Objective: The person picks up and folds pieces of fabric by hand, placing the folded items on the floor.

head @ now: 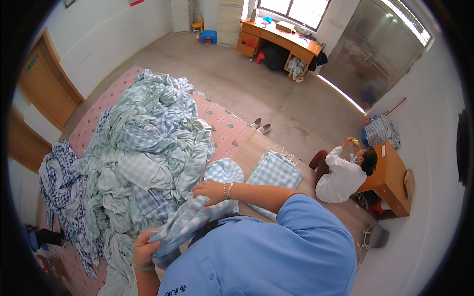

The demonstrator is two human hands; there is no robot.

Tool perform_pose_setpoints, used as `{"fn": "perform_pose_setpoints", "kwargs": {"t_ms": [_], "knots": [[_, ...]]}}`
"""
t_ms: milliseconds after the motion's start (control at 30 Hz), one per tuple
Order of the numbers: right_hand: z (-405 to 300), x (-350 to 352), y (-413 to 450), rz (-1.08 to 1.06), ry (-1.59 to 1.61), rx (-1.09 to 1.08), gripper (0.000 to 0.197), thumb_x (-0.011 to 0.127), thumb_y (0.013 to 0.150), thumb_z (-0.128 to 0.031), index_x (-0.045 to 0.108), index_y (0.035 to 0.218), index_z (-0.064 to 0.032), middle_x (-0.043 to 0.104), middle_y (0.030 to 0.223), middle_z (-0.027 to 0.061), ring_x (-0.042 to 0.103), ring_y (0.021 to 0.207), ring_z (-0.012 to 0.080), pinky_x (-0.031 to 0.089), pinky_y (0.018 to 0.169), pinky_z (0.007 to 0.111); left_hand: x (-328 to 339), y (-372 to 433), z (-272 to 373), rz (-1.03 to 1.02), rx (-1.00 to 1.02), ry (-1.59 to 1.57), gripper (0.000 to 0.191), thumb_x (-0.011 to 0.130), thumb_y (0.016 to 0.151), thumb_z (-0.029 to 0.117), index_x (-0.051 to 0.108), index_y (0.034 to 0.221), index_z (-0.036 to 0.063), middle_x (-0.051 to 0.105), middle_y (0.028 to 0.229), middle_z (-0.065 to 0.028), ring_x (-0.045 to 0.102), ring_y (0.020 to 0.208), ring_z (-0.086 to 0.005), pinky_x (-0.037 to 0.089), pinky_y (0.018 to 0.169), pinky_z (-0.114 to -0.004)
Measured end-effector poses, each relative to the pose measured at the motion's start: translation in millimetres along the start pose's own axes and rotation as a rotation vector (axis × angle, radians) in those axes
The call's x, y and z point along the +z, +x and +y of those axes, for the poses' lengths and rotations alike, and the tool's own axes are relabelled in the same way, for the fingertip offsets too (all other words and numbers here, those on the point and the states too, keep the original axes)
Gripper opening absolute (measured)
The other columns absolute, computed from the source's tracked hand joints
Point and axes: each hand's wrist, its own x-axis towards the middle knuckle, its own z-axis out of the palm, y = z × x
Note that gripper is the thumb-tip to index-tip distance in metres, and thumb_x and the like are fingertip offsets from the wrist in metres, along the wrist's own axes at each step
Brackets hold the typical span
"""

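A light teal-and-white checked cloth point(185, 218) stretches across in front of my body. My left hand point(145, 247) pinches its near left edge between thumb and fingers. Higher up, my right hand point(209, 192) lies on the cloth with its fingers apart. A rounded part of checked cloth point(224, 171) spreads just beyond that hand. To the right, a folded checked cloth point(276, 172) with white ties along its edge rests on the wood-patterned surface, partly hidden by my right arm. A large heap of crumpled green-and-white cloth point(148, 144) rises on the left.
Dark blue checked cloth point(61, 185) is piled at far left on the pink patterned covering point(222, 125). On the right sits a person in white point(339, 181), holding something yellow, beside a wooden cabinet point(389, 185). Shoes point(261, 126) stand past the edge; a desk point(281, 40) is farther back.
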Motion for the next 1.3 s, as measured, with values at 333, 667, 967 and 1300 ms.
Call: {"fn": "perform_pose_setpoints", "kwargs": {"t_ms": [333, 667, 967, 1300], "knots": [[-25.1, 63.5, 69.1, -0.114, 0.131, -0.482, 0.026, 0.061, 0.060, -0.021, 0.061, 0.083, -0.0111, 0.057, 0.084, 0.0098, 0.051, 0.086, 0.0274, 0.041, 0.075, 0.037, 31.0, -8.9, 1.6, 0.017, -0.197, 0.155, 0.010, 0.053, 0.078, 0.007, 0.052, 0.086, 0.0008, 0.046, 0.071, 0.0043, 0.040, 0.064, -0.0038, 0.033, 0.056, -0.018], [46.9, 74.0, 88.2, -0.057, 0.483, -0.002, 0.020, 0.053, 0.075, -0.007, 0.059, 0.094, -0.0058, 0.060, 0.090, 0.0122, 0.057, 0.081, 0.0250, 0.044, 0.073, 0.031, 20.0, -82.3, 0.9, 0.402, 0.011, 0.071, 0.021, 0.061, 0.066, 0.006, 0.054, 0.084, -0.0006, 0.052, 0.075, -0.0019, 0.047, 0.065, -0.0087, 0.037, 0.060, -0.020], [-40.0, 2.8, 66.1, 0.297, 0.144, -0.261, 0.011, 0.050, 0.079, -0.010, 0.051, 0.088, -0.0033, 0.052, 0.078, 0.0157, 0.050, 0.073, 0.0333, 0.041, 0.062, 0.035, 1.1, -152.4, 6.0, 0.819, 0.625, -0.090, 0.030, 0.058, 0.067, 0.014, 0.047, 0.091, -0.0003, 0.052, 0.076, -0.0064, 0.049, 0.064, -0.0133, 0.041, 0.058, -0.024], [-95.0, 9.1, 55.3, -0.646, 0.846, -0.049, 0.036, 0.051, 0.083, -0.029, 0.051, 0.113, -0.0079, 0.052, 0.098, 0.0050, 0.046, 0.089, 0.0125, 0.036, 0.079, 0.025, -0.5, -176.8, 30.4, 0.888, 0.643, -0.034, 0.016, 0.059, 0.068, 0.010, 0.050, 0.077, 0.0026, 0.051, 0.067, -0.0024, 0.048, 0.058, -0.0099, 0.038, 0.053, -0.021]]}}
